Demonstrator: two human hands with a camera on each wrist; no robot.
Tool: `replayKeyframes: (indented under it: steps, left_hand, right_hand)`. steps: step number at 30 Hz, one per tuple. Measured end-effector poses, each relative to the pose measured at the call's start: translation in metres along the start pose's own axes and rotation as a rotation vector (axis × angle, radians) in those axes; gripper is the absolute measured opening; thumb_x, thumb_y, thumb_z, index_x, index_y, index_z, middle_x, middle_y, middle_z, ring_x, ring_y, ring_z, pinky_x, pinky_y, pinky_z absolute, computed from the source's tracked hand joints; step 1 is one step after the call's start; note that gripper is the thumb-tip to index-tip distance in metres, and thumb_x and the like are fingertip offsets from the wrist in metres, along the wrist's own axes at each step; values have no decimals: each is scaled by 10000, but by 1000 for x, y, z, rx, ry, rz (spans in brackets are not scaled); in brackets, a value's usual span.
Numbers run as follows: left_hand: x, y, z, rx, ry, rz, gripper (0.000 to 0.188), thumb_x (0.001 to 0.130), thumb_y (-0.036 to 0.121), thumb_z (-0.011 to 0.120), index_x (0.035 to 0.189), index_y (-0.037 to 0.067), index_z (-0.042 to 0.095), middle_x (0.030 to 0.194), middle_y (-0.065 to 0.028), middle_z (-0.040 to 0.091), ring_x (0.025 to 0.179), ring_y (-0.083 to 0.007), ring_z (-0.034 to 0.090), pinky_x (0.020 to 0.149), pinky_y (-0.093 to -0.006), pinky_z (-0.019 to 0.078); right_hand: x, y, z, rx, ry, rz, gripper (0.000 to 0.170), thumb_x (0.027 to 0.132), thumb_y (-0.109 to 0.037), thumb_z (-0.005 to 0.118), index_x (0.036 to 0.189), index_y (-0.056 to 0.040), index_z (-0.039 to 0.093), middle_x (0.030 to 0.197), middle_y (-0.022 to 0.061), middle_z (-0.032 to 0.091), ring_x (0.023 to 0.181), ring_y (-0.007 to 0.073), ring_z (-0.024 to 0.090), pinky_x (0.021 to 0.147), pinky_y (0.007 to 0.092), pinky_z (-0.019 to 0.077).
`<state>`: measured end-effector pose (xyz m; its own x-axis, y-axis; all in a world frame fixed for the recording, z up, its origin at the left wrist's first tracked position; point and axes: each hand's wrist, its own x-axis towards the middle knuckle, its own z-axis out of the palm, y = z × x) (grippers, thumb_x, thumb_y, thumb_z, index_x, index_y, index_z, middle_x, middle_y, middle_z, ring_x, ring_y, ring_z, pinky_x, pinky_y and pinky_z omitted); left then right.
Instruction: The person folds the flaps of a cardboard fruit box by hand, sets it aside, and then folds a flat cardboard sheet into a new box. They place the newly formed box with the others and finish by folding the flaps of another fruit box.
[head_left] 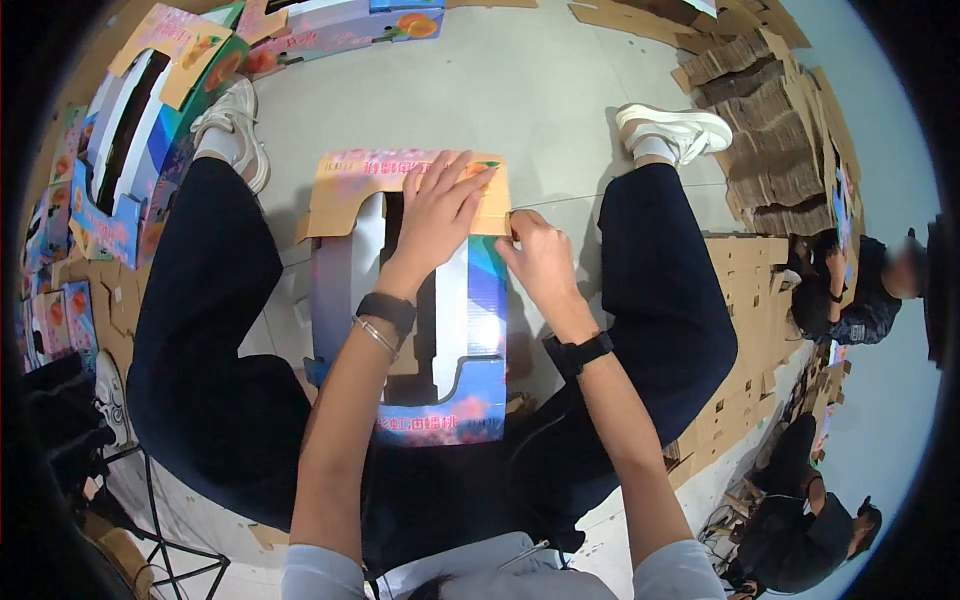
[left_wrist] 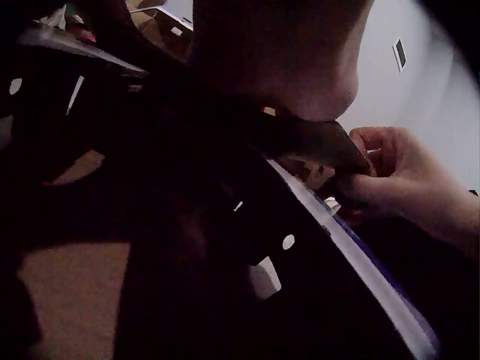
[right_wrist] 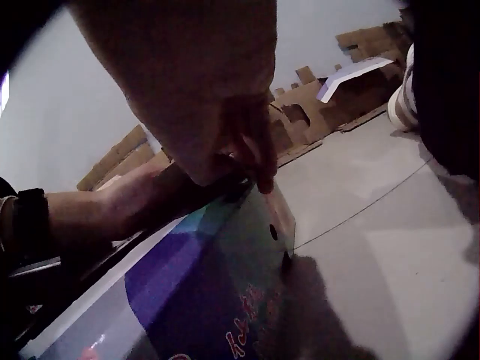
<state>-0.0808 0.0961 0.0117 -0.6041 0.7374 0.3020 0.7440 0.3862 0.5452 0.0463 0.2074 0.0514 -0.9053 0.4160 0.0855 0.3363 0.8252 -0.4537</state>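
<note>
A printed cardboard fruit carton (head_left: 472, 345) with a long top opening stands on the floor between the person's legs. Across its far end lies a tan flap (head_left: 340, 205) with a pink printed edge. The left hand (head_left: 435, 212) rests on that flap with its fingers stretched out. At the carton's far right corner, the right hand (head_left: 540, 258) pinches the edge of the flap between thumb and curled fingers. From the right wrist view, the right hand's fingertips (right_wrist: 264, 176) are at the corner, above the carton's green and purple side (right_wrist: 187, 262). The left wrist view is very dark.
Printed cartons (head_left: 160, 110) stand at the far left, beside a white shoe (head_left: 235, 125). Stacked flat cardboard (head_left: 765, 130) lies at the far right, behind another shoe (head_left: 680, 130). Two other people sit along the right side, one (head_left: 800, 510) lower down. A black metal stand (head_left: 155, 520) is at lower left.
</note>
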Motion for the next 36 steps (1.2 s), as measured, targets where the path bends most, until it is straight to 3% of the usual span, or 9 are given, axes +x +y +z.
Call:
replayKeyframes:
  steps: [5,10,18,24,26,30,32,34,36]
  left_hand:
    - [-1,4,-4,12,-96,-23,367,980,242,388,1323,238,520,1465,-34,364,1382,-245,255,1117,-482,100]
    - [-6,2,1,48,-69,6,380,977,228,401,1346,240,490,1476,-33,340,1395,-242,228,1122,-489,100]
    - [-10,3,3,114,-75,42,417,973,219,420,1389,252,429,1501,-37,289,1406,-252,198,1126,-502,101]
    - [-9,4,2,127,-81,28,423,964,216,436,1386,246,433,1512,-49,267,1409,-267,195,1123,-511,118]
    - [-8,12,-3,72,5,-8,425,956,206,445,1381,235,445,1513,-68,263,1409,-282,194,1121,-519,125]
    - [-1,29,-4,132,-32,67,382,889,168,521,1268,122,530,1450,-127,347,1376,-312,255,1098,-560,162]
    - [-4,38,-8,113,-33,85,377,876,165,527,1245,92,541,1434,-142,358,1375,-322,255,1084,-590,158]
    - [-8,49,-13,65,-42,-6,382,860,140,539,1235,69,541,1418,-158,364,1370,-328,257,1090,-558,179]
    - [-22,61,-17,-37,83,-82,360,851,94,541,1209,64,550,1351,-155,418,1323,-327,321,1079,-513,226]
  right_hand:
    - [1,-4,-2,-12,-25,-22,217,724,-68,656,898,-32,533,868,131,602,747,348,633,627,424,522]
    - [1,9,-2,-112,126,-119,227,709,2,617,897,-71,511,899,88,512,864,282,569,682,401,512]
    - [-21,28,25,80,19,-84,290,753,30,555,1006,-33,428,957,137,506,927,350,533,761,438,451]
    - [-29,34,-16,54,-105,-101,267,817,-102,597,1043,-29,473,1012,151,549,964,350,546,843,426,438]
    - [-34,30,-51,441,-228,145,284,878,-208,587,1090,-23,547,1084,160,587,1024,316,560,902,376,423]
    - [-59,-12,-98,371,-10,227,314,910,-282,550,1121,-54,593,1115,173,612,1037,316,579,872,366,444]
    - [-78,-13,-95,248,-425,189,351,904,-337,547,1138,-78,588,1053,175,634,962,343,609,811,389,471]
    - [-92,-23,-84,185,-612,139,375,898,-376,541,1156,-104,572,992,172,647,899,359,619,750,407,482]
    - [-106,-22,-62,266,-592,98,348,892,-352,561,1141,-109,558,974,170,632,875,354,619,732,406,483]
